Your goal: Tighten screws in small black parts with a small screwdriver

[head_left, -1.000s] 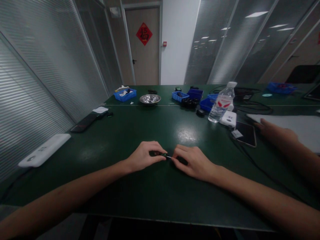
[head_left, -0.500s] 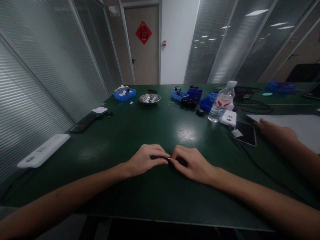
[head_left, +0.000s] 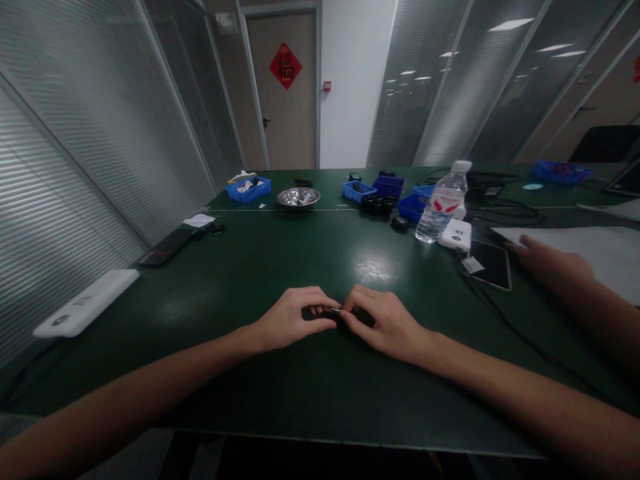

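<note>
In the middle of the near table, my left hand [head_left: 287, 320] and my right hand [head_left: 387, 325] almost meet at the fingertips. Between them is a small, thin, shiny piece [head_left: 335, 309], too small and dim to name. My right thumb and forefinger pinch its right end. The curled fingers of my left hand are around its left end, with the left thumb a little apart below. Both hands rest low over the dark green tabletop [head_left: 280, 393]. My palms hide whatever else may be in them.
Another person's hand [head_left: 557, 263] lies on a white sheet [head_left: 610, 250] at right, near a black tablet [head_left: 490, 265]. A water bottle [head_left: 443, 203] stands behind it. Farther back are a metal dish [head_left: 299, 205] and blue baskets [head_left: 250, 193]. A white power bank-like block [head_left: 87, 303] lies left.
My left thumb has parted from the forefinger, so the curled fingers behind now show. The shiny piece sits slightly higher. My right hand has hardly moved and keeps its pinch.
</note>
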The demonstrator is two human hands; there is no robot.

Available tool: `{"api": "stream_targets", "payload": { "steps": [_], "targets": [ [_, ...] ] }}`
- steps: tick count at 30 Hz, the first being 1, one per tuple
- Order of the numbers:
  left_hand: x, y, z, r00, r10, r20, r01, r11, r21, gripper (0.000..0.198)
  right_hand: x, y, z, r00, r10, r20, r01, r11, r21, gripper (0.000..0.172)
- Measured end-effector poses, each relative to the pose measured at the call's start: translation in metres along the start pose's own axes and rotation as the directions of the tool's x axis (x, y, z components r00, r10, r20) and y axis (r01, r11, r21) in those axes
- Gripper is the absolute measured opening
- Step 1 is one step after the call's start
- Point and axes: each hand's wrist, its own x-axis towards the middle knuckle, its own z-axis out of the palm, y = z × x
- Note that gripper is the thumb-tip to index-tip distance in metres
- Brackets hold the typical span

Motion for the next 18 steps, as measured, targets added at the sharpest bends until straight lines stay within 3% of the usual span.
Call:
{"api": "stream_targets", "payload": {
  "steps": [4,9,18],
  "targets": [
    [0.000,0.001,0.001,1.000,-0.013,0.008,0.013,1.000,0.018,0.037,0.001,0.004,0.001,1.000,0.008,-0.014,-0.009,0.999,-0.038,0.015],
    [0.000,0.003,0.001,0.999,-0.036,-0.024,0.037,0.998,0.056,0.027,0.001,0.007,0.002,1.000,0.013,0.001,-0.013,0.998,-0.062,0.016],
    [0.001,-0.013,-0.002,0.992,-0.089,-0.084,0.100,0.987,0.129,0.022,0.002,0.004,-0.003,0.998,0.018,0.062,-0.008,0.987,-0.161,0.017]
  ]
}}
